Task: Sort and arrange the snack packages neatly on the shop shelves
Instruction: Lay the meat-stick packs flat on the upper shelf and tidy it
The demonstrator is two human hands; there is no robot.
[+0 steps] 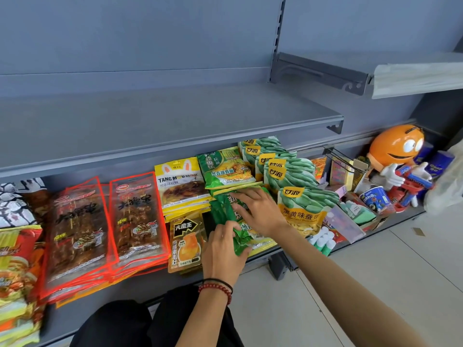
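Squaring of the green noodle packets [220, 209] seems in hand. The left hand [221, 254] grips their near edge, and the right hand [260, 214] presses flat on top. They lie at nine o'clock of the bean bags [300, 209]. Next, probably a nudge towards twelve o'clock.

Cropped at left: noodle packs [15, 259]. The left hand [223, 254] and right hand [260, 211] hide much of the green packets [220, 209].
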